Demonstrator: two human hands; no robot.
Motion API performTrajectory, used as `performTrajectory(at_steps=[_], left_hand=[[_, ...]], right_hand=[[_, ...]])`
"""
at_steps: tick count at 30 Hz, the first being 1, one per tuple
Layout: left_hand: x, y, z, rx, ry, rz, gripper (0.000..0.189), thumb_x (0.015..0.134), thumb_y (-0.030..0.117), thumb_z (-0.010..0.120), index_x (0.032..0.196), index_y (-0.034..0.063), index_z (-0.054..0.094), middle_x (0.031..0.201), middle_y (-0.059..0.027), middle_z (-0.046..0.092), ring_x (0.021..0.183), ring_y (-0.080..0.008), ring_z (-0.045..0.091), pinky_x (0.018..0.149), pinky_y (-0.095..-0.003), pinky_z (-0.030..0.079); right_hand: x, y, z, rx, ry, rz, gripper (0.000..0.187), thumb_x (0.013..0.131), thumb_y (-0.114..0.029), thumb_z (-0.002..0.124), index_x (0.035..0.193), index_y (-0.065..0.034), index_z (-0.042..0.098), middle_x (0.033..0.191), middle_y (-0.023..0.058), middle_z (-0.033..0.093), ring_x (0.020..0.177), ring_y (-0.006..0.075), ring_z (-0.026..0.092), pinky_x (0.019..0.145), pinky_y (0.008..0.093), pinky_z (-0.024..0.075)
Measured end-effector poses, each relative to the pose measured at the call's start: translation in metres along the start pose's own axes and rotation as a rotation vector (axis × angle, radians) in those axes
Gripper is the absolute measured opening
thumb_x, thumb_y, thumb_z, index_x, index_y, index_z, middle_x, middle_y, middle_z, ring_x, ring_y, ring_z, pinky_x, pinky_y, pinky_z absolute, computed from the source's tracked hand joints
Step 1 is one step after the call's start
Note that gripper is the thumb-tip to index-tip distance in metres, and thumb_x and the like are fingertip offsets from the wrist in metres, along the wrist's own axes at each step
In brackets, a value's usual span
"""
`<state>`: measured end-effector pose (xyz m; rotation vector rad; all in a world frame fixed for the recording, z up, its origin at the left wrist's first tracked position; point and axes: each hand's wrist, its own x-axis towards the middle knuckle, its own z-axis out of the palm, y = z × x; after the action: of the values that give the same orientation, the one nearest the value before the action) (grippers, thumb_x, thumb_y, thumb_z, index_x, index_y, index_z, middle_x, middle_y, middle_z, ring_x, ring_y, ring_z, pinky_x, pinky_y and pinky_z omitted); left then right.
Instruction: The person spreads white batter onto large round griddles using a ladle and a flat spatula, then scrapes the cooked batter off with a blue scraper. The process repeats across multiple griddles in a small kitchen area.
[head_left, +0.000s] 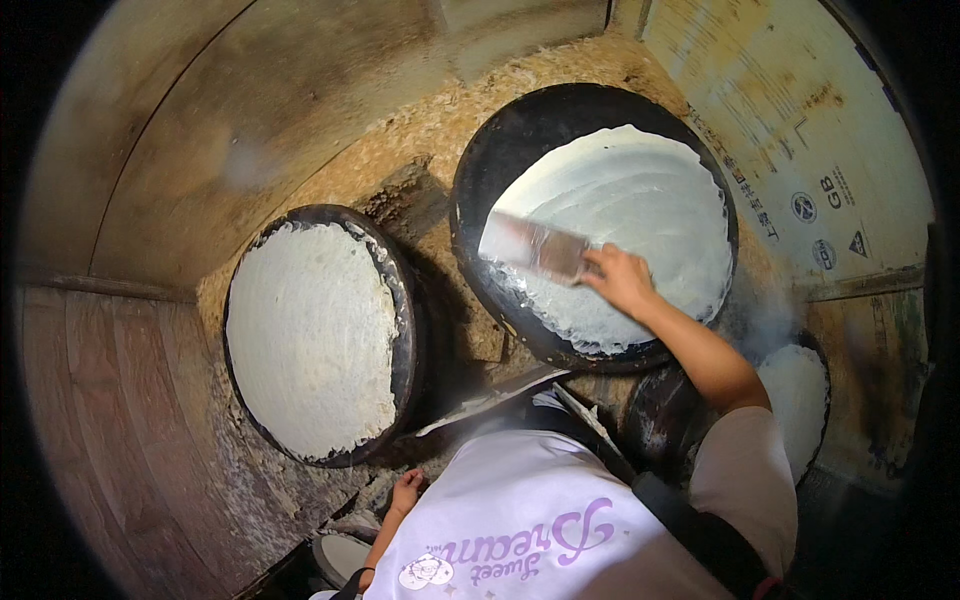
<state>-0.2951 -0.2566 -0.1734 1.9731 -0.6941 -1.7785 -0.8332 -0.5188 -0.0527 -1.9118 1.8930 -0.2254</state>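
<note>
My right hand (622, 279) grips one end of a flat, wide scraper (536, 244), blurred by motion. The scraper lies across the left part of a sheet of white batter (630, 195). That sheet covers much of a large round black griddle (517, 127), with bare metal showing at its upper left. My left hand (406, 487) hangs low beside my white shirt, below the left griddle, its fingers loosely curled. No object shows in it, but it is too small to tell how far the fingers are closed.
A second black griddle (409, 322) on the left carries a pale, ragged-edged sheet (311, 341). Another batter-covered griddle (795, 401) sits at the lower right, near wisps of steam. A round container of pale contents (345, 555) stands at lower left. Printed boards (795, 135) wall the right side.
</note>
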Motion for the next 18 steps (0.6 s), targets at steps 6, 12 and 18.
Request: performTrajectory(at_steps=[6,12,18], left_hand=[[0.001,0.001,0.008,0.123,0.023,0.100,0.022,0.081,0.018,0.052,0.097,0.0028,0.054,0.080,-0.0020,0.057,0.073,-0.0110,0.051,0.068,-0.0238,0.042],[0.027,-0.110,-0.027,0.102,-0.113,0.103,0.019,0.080,0.017,0.054,0.093,0.0025,0.056,0.080,0.0002,0.057,0.074,-0.0084,0.050,0.067,-0.0232,0.041],[0.026,-0.093,-0.039,0.317,-0.069,0.046,0.018,0.080,0.016,0.053,0.093,0.0035,0.056,0.081,0.0004,0.057,0.074,-0.0092,0.051,0.067,-0.0239,0.041]], right_hand=[[0.017,0.127,-0.057,-0.100,0.521,0.457,0.032,0.070,-0.027,0.060,0.097,-0.0108,0.055,0.086,0.0104,0.059,0.079,0.0259,0.056,0.065,0.0357,0.0437],[0.025,0.190,-0.054,0.764,0.515,0.648,0.034,0.073,-0.029,0.058,0.093,-0.0009,0.058,0.078,0.0085,0.059,0.067,0.0167,0.053,0.060,0.0297,0.0424],[0.029,0.043,-0.006,0.562,0.146,0.049,0.038,0.074,-0.028,0.056,0.103,-0.0029,0.054,0.093,0.0115,0.059,0.080,0.0189,0.056,0.069,0.0299,0.0435]])
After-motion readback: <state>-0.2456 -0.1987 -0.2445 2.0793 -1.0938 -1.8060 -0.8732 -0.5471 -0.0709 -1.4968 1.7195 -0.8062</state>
